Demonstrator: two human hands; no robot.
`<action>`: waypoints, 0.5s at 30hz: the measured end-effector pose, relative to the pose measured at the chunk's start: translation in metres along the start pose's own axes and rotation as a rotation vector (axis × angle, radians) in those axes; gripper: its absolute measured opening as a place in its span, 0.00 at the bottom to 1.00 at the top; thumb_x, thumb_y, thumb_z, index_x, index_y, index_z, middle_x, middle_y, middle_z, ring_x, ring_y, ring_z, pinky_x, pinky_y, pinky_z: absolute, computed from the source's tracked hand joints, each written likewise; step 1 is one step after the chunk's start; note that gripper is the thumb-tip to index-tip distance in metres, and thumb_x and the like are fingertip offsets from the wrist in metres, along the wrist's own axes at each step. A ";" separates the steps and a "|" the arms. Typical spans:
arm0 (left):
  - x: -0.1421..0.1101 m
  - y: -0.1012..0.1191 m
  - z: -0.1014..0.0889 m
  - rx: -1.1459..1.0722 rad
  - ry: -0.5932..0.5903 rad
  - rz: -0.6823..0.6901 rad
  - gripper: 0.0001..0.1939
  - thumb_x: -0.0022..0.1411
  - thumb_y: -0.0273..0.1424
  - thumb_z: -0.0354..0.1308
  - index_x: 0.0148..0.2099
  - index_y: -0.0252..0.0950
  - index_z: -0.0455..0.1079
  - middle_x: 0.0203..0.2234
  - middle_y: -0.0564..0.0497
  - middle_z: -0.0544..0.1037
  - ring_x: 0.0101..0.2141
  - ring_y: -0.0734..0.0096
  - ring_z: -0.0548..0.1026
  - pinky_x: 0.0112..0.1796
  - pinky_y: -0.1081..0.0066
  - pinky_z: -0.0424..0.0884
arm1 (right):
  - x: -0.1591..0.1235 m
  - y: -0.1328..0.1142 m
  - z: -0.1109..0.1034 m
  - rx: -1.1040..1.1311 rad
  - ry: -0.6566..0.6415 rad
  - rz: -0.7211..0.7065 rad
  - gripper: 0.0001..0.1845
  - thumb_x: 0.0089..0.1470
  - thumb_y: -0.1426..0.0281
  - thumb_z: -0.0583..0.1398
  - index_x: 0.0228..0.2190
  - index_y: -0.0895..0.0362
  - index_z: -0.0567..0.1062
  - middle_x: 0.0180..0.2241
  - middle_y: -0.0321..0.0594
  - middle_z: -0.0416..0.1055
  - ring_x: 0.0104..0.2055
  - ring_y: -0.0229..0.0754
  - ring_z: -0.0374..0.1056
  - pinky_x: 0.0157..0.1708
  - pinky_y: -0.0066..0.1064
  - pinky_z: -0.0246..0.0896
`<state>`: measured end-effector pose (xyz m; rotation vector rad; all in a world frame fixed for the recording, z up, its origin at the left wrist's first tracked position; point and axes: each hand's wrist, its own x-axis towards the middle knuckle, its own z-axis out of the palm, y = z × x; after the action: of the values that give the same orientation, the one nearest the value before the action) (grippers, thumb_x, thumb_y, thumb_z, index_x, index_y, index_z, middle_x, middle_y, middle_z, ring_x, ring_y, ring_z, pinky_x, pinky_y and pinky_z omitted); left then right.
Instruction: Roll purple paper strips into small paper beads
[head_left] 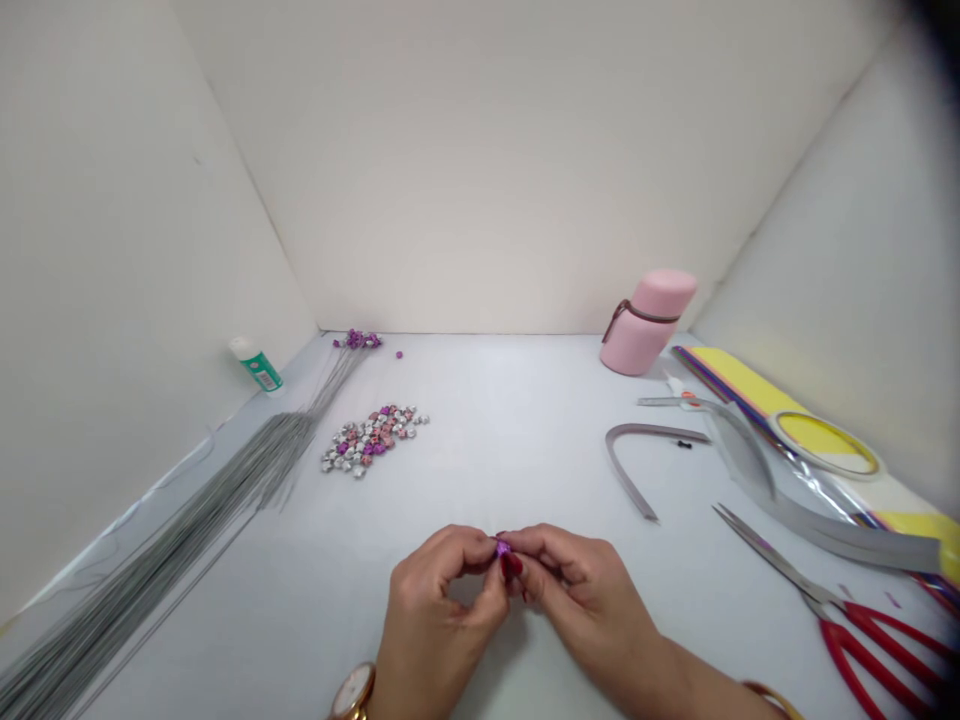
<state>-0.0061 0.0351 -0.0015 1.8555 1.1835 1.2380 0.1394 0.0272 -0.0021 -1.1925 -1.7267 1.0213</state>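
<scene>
A small purple paper star (503,548) is pinched between the fingertips of both hands, low in the middle of the head view. My left hand (442,605) is closed on its left side, thumb and forefinger together. From the right, my right hand (589,590) grips the same star, and its fingertips touch those of the left. Part of the star is hidden by the fingers. Beyond the hands to the left lies a pile of silver, pink and purple folded stars (375,435).
Left, a bundle of grey wires (225,490) reaches toward purple stars (358,340) near a glue bottle (256,366). Right are a pink flask (646,325), grey paper strips (613,455), red-handled scissors (814,590), a tape roll (784,425) and yellow sheets (731,370).
</scene>
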 end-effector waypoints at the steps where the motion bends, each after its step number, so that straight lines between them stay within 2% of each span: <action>1: 0.000 0.000 0.001 0.017 0.019 -0.005 0.05 0.50 0.21 0.54 0.27 0.33 0.70 0.21 0.50 0.74 0.23 0.73 0.73 0.27 0.74 0.72 | 0.000 -0.001 0.001 -0.035 0.008 -0.022 0.11 0.53 0.75 0.53 0.36 0.56 0.73 0.26 0.37 0.72 0.28 0.37 0.68 0.29 0.26 0.64; 5: 0.000 0.001 0.003 0.009 0.061 -0.032 0.04 0.50 0.21 0.55 0.28 0.33 0.69 0.23 0.50 0.73 0.25 0.72 0.73 0.28 0.73 0.73 | 0.000 -0.002 0.004 -0.041 0.070 -0.040 0.10 0.53 0.74 0.53 0.35 0.55 0.73 0.27 0.37 0.73 0.30 0.38 0.69 0.31 0.27 0.64; 9: -0.001 0.000 -0.001 -0.086 -0.006 -0.054 0.06 0.53 0.22 0.54 0.34 0.34 0.69 0.28 0.49 0.75 0.29 0.71 0.74 0.31 0.73 0.73 | 0.001 -0.003 0.004 0.095 0.076 0.036 0.08 0.53 0.72 0.53 0.36 0.57 0.71 0.31 0.40 0.74 0.32 0.38 0.70 0.32 0.27 0.67; 12: -0.003 -0.002 -0.004 -0.112 -0.031 -0.090 0.09 0.55 0.23 0.53 0.39 0.35 0.68 0.31 0.49 0.75 0.31 0.72 0.75 0.33 0.74 0.73 | 0.001 -0.003 0.003 0.056 0.088 0.018 0.08 0.53 0.72 0.54 0.35 0.57 0.72 0.30 0.40 0.74 0.31 0.38 0.70 0.31 0.27 0.66; 15: -0.004 -0.004 -0.005 -0.110 -0.039 -0.104 0.09 0.56 0.23 0.53 0.39 0.35 0.69 0.31 0.49 0.75 0.32 0.72 0.74 0.33 0.75 0.73 | 0.001 -0.003 0.002 0.024 0.103 0.001 0.08 0.52 0.73 0.55 0.35 0.57 0.72 0.27 0.38 0.74 0.29 0.38 0.70 0.29 0.26 0.66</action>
<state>-0.0127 0.0336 -0.0046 1.7095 1.1525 1.1799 0.1366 0.0274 0.0001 -1.2105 -1.6296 0.9615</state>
